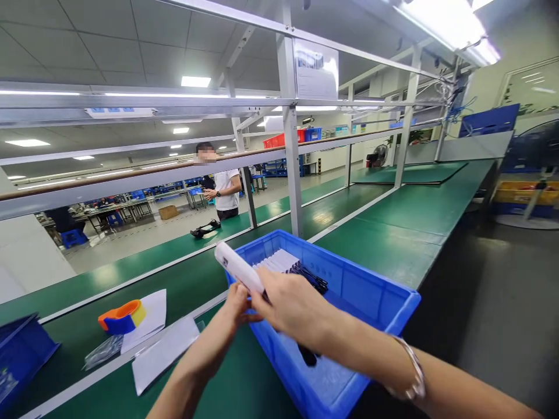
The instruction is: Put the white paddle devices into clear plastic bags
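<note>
My right hand is closed around the near end of a long white wrapped packet with a small dark printed mark. My left hand pinches at the packet's lower end, its fingers close against the right hand's. The packet tilts up to the left, over the near-left rim of a blue plastic bin. Inside the bin lie a row of similar white packets and several thin black items whose kind I cannot make out. Another dark piece shows below my right forearm.
A tape roll in orange, blue and yellow sits on white papers beside a clear plastic bag. Another blue bin stands far left. Metal uprights rise behind the bin. Across the green bench, a person stands near a black object.
</note>
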Demonstrator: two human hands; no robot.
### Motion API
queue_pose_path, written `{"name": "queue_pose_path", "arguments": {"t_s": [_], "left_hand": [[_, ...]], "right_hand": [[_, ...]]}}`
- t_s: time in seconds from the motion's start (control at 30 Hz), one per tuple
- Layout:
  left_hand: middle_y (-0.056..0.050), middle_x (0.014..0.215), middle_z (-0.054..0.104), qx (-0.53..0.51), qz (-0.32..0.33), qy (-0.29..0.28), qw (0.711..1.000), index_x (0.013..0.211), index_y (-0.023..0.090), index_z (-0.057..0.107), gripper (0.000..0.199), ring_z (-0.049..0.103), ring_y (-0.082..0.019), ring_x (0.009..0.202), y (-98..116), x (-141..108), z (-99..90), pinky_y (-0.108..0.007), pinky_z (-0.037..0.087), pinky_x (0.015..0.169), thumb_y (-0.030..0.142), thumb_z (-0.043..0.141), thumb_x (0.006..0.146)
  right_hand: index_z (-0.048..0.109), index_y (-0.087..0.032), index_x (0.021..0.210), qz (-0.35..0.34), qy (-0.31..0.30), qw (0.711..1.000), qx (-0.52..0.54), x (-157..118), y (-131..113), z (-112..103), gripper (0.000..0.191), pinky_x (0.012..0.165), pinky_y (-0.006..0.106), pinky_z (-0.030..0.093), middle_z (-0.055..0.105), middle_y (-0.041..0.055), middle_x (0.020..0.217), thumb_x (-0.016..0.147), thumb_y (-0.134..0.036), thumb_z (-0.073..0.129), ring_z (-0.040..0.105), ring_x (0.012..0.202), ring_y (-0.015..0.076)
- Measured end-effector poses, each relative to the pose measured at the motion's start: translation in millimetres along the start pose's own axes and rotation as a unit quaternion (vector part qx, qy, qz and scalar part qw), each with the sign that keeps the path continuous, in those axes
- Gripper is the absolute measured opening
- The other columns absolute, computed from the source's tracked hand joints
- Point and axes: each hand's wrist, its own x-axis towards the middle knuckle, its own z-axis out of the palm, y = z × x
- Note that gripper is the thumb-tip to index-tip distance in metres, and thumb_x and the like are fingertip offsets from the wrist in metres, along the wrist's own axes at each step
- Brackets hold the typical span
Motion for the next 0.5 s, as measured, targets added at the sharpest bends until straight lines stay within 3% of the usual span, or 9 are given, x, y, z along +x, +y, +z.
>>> {"name": "queue_pose_path", "arguments": {"t_s": [0.1,0.23,0.33,0.5], "left_hand": [[-0.016,0.142,0.061,0.058,-0.03,0.033,0.997,0.126,0.02,0.066,0.056,0.057,-0.038,0.13,-4.6,35.9,-27.3,-0.057,0.044,0.109,0.061,0.07,0.087],[-0.015,0.133,0.067,0.083,-0.07,0.102,0.989,0.114,0.02,0.071,0.057,0.06,-0.036,0.127,-24.4,49.7,-63.4,-0.053,0.047,0.107,0.07,0.061,0.089],[-0.015,0.126,0.07,0.086,-0.084,0.127,0.985,0.11,0.02,0.073,0.056,0.063,-0.037,0.122,-31.2,38.4,-74.4,-0.052,0.05,0.104,0.07,0.063,0.087],[-0.013,0.119,0.072,0.17,-0.095,0.105,0.975,0.104,0.022,0.074,0.054,0.065,-0.034,0.115,-21.1,30.4,-65.1,-0.047,0.051,0.101,0.071,0.057,0.089]], "right_hand": [[0.064,-0.008,0.109,0.05,-0.024,0.998,0.032,44.3,47.2,0.2,0.027,0.07,0.032,0.05,0.078,0.015,0.094,0.104,-0.028,0.046,0.075,0.089,0.0277],[0.069,-0.013,0.097,0.067,-0.128,0.985,0.099,86.0,90.4,48.2,0.027,0.07,0.032,0.058,0.075,0.0034,0.085,0.104,-0.034,0.054,0.072,0.074,0.0164],[0.07,-0.014,0.096,0.062,-0.21,0.965,0.143,105.3,93.6,94.2,0.027,0.07,0.032,0.061,0.074,0.0009,0.087,0.102,-0.038,0.06,0.071,0.072,0.0144],[0.068,-0.015,0.113,0.044,-0.268,0.948,0.167,122.9,88.2,146.8,0.024,0.082,0.04,0.062,0.073,0.0061,0.11,0.099,-0.034,0.065,0.072,0.093,0.02]]}}
